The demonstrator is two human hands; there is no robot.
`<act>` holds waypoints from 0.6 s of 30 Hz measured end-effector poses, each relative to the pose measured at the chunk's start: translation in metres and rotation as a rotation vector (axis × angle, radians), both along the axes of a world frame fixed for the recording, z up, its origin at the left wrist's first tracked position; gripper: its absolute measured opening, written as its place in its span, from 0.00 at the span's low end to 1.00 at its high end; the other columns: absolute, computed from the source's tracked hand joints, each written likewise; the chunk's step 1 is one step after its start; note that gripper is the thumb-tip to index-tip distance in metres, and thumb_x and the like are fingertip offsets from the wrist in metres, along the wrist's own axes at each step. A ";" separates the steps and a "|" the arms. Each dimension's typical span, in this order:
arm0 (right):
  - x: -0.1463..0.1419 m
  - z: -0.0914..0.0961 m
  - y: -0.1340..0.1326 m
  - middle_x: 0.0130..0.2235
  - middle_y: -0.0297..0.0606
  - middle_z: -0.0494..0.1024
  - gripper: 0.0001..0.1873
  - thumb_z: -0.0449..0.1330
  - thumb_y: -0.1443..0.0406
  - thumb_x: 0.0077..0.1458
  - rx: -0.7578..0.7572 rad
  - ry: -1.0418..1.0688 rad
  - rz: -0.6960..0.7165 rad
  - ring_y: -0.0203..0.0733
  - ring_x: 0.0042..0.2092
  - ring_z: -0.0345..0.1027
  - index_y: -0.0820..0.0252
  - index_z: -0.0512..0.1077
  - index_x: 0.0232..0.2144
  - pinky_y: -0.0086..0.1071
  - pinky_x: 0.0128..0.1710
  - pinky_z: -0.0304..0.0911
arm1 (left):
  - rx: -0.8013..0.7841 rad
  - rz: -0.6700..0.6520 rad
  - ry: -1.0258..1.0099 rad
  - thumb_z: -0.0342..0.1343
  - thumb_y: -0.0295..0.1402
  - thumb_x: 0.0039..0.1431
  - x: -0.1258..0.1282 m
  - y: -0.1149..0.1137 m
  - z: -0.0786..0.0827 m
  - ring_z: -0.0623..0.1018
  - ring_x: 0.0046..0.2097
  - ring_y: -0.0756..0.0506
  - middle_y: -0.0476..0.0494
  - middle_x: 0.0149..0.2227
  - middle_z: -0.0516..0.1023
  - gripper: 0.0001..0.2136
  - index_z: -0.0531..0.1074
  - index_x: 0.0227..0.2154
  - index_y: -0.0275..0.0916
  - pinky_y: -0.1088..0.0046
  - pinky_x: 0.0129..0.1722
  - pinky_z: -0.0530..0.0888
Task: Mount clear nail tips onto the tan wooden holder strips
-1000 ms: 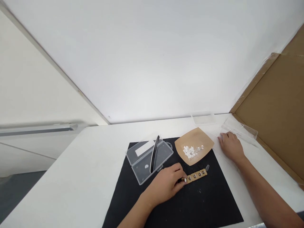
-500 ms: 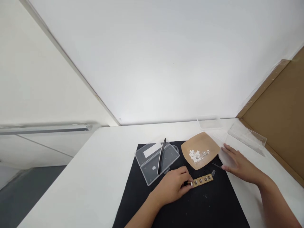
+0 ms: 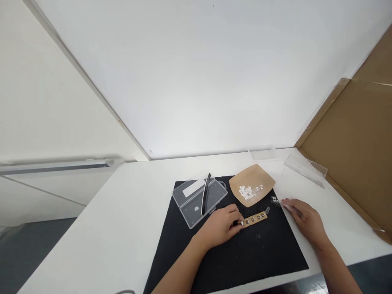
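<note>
My left hand point(image 3: 219, 224) is closed at the left end of a tan strip point(image 3: 255, 219) lying on the black mat point(image 3: 245, 257). Several round shiny metal pieces sit in a row along this strip. Between the left thumb and fingers shows a small white-tipped piece point(image 3: 241, 223); the rest of it is hidden. My right hand point(image 3: 304, 218) rests past the mat's right edge, its fingers closed on a clear sheet with small white tabs point(image 3: 275, 199). A little clear nail-shaped tip point(image 3: 267, 210) lies off the strip's right end.
A tan dish point(image 3: 260, 175) with white and clear bits stands behind the strip. An open clear case point(image 3: 191, 214) with a curved black-and-white file point(image 3: 206, 194) across it lies left. Clear plastic trays point(image 3: 306, 168) stand near the cardboard wall point(image 3: 352, 143).
My right hand has moved down the table's right side and closed from spread fingers; the tabbed sheet now shows at its fingertips. My left hand keeps its hold. The view has shifted slightly.
</note>
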State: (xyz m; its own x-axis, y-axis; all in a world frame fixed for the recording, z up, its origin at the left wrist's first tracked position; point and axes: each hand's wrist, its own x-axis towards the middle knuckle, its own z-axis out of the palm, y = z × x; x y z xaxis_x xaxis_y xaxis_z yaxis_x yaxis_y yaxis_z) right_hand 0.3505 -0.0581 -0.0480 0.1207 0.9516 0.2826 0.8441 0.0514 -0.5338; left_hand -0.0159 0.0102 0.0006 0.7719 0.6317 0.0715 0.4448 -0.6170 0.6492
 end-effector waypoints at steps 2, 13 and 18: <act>-0.001 0.004 -0.005 0.50 0.35 0.88 0.22 0.54 0.44 0.70 0.039 0.053 -0.096 0.57 0.55 0.81 0.42 0.84 0.44 0.53 0.60 0.75 | -0.012 0.003 -0.004 0.61 0.29 0.68 0.000 0.001 0.000 0.77 0.34 0.50 0.45 0.44 0.77 0.05 0.79 0.45 0.40 0.74 0.35 0.72; -0.060 0.075 0.020 0.39 0.44 0.87 0.21 0.74 0.49 0.56 0.261 0.772 -0.129 0.53 0.39 0.85 0.58 0.82 0.43 0.48 0.44 0.84 | 0.057 0.040 -0.403 0.65 0.39 0.68 0.000 0.002 0.006 0.78 0.45 0.44 0.41 0.43 0.79 0.13 0.78 0.51 0.40 0.69 0.42 0.79; -0.100 0.093 0.042 0.35 0.39 0.85 0.21 0.76 0.52 0.56 0.029 0.835 0.222 0.48 0.37 0.83 0.56 0.80 0.46 0.40 0.41 0.81 | -0.026 0.249 -0.791 0.61 0.35 0.71 0.006 -0.004 0.000 0.80 0.47 0.45 0.38 0.50 0.75 0.15 0.73 0.58 0.43 0.85 0.23 0.73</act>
State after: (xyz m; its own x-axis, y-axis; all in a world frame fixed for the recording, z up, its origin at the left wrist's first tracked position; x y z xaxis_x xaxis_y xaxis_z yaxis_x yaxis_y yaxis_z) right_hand 0.2501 -0.0158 0.0452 0.1117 0.9716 0.2085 0.1445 0.1917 -0.9708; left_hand -0.0096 0.0065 0.0011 0.3369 0.7865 0.5176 -0.0273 -0.5413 0.8404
